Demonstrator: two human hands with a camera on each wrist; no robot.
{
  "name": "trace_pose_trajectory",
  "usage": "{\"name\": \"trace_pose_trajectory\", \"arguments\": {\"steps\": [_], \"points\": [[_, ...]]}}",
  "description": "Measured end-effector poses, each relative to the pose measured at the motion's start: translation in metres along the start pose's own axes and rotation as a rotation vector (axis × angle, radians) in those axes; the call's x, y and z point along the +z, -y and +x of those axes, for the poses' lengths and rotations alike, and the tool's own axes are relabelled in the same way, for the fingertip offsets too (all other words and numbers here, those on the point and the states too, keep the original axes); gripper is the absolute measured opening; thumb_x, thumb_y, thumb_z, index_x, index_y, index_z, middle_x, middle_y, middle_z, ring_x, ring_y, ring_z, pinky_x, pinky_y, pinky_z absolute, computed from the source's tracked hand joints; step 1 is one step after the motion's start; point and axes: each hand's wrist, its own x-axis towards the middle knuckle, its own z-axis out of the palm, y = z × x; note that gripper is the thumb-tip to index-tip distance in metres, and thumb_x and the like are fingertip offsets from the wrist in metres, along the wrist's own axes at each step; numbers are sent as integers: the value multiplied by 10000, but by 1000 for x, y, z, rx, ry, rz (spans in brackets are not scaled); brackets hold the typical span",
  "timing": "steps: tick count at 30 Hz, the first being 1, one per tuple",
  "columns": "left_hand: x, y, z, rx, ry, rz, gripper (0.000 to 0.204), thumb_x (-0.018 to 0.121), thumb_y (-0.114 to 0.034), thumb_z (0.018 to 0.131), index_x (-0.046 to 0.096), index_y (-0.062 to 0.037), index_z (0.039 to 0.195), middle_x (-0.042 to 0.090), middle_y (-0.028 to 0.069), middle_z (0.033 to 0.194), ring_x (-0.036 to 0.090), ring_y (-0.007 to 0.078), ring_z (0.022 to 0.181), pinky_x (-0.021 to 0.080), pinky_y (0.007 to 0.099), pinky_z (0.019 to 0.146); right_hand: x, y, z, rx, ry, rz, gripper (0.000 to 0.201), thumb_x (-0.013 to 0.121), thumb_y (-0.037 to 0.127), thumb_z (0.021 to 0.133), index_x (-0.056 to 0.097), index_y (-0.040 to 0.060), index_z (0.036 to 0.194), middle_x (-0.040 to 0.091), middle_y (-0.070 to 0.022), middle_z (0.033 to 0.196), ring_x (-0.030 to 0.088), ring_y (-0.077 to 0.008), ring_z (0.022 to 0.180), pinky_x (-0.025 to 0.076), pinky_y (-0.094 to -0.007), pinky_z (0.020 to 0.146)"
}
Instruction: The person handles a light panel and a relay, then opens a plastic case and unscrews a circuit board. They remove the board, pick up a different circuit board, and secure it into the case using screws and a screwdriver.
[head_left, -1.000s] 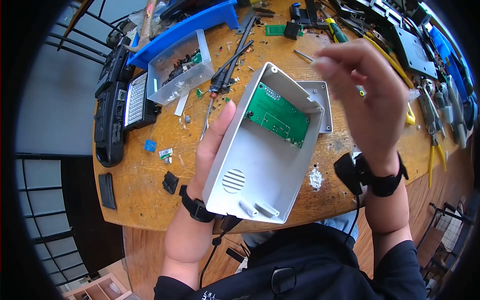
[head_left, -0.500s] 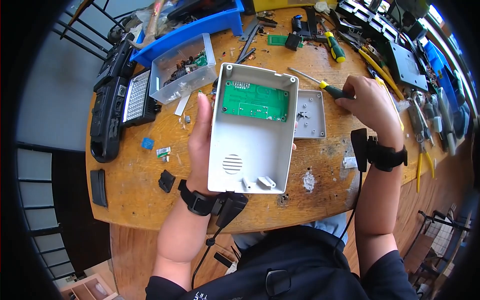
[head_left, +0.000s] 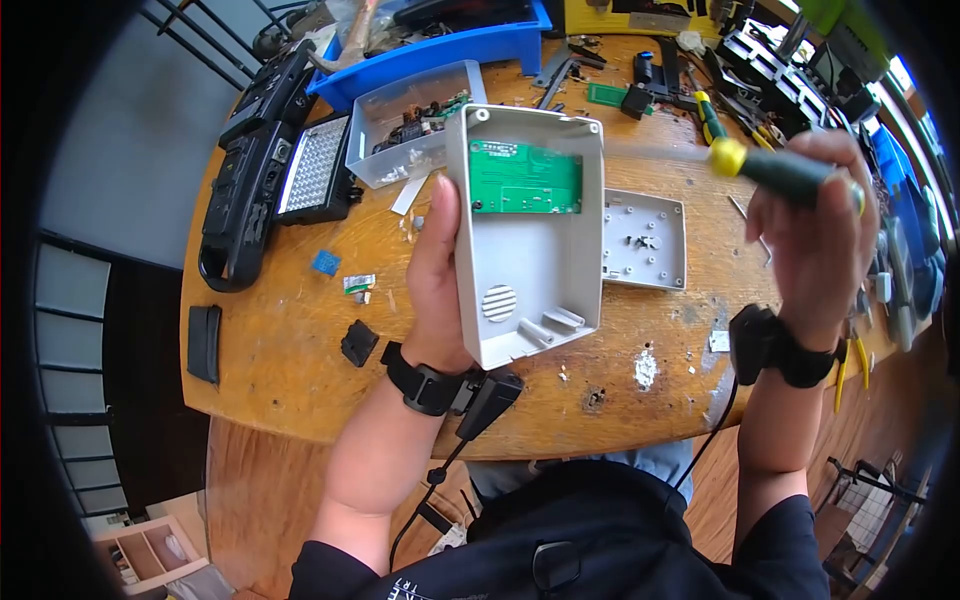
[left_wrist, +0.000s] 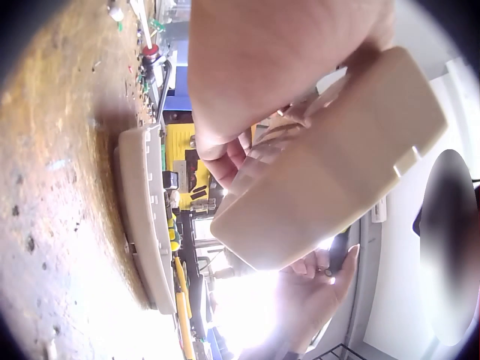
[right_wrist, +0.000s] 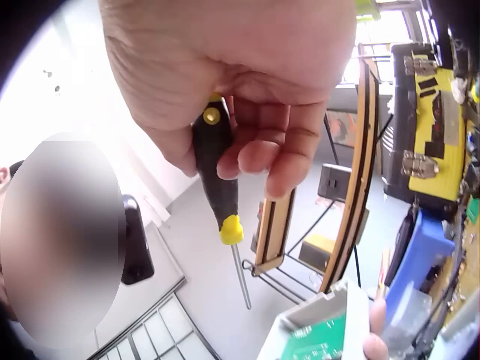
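The left hand [head_left: 437, 290] grips a pale plastic housing [head_left: 530, 260] by its left side, thumb on the edge, its open side facing the head camera. A green circuit board [head_left: 525, 180] lies inside the housing's upper part. Raised at the right, the right hand [head_left: 825, 240] holds a dark green and yellow screwdriver [head_left: 780, 170], its blurred shaft pointing left toward the housing's top. In the right wrist view the fingers curl round the screwdriver handle [right_wrist: 217, 165]. The left wrist view shows the housing's outer side [left_wrist: 322, 172] with the left hand [left_wrist: 277, 67] behind it.
A matching grey cover [head_left: 650, 245] lies on the wooden table [head_left: 480, 400] right of the housing. Behind stand a clear bin of parts [head_left: 400, 165] and a blue tray [head_left: 440, 50]. An LED panel [head_left: 315, 170] is at left; pliers and tools crowd the right side.
The right hand has picked up the screwdriver from the table and lifted it, shaft toward the housing. The housing has turned more upright in the head view since the earliest frame.
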Motion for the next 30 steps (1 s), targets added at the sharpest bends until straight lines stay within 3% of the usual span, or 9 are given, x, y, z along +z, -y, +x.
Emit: {"name": "trace_pose_trajectory", "arguments": {"steps": [5,8,13,17,26,30], "points": [[-2,2,-2,-12,22,-40,691,348,-581,971,456,-1,1331,577,186,1241,613,263,1092,517,395,924,25,-1,-14,16,-63,-116,387,629,339,907,588,-38,986,617,-89,783,563,-91,552,465,-215,520],[0,1,-2,-2,-11,44,690,345,-583,971,459,-4,1329,575,185,1244,608,261,1102,513,395,930,24,0,-18,-2,-52,-270,468,521,411,952,523,-48,1040,510,-84,727,498,-100,558,467,-269,512],[-1,3,-5,-9,-80,69,693,341,-589,969,461,-11,1331,571,180,1252,600,258,1113,507,396,938,23,0,-18,36,-21,-269,470,528,408,951,514,-52,1048,513,-87,759,502,-101,564,474,-271,521],[-2,3,-4,-22,-9,0,699,338,-600,965,464,-18,1330,573,176,1251,601,256,1112,509,396,936,20,-1,-18,64,8,-276,475,539,407,949,507,-55,1052,519,-96,795,509,-102,568,481,-277,528],[-1,3,-4,1,-22,63,698,337,-602,965,462,-19,1328,584,169,1234,611,248,1095,518,388,922,22,2,-18,45,-1,-293,496,558,409,941,515,-70,1062,528,-117,867,535,-113,584,497,-291,539],[-3,3,-4,21,-24,89,682,356,-588,967,442,-23,1340,567,165,1254,599,243,1106,507,381,935,25,6,-18,-32,-26,-432,525,601,431,904,518,-58,1075,531,-119,870,546,-132,604,498,-293,549]]}}
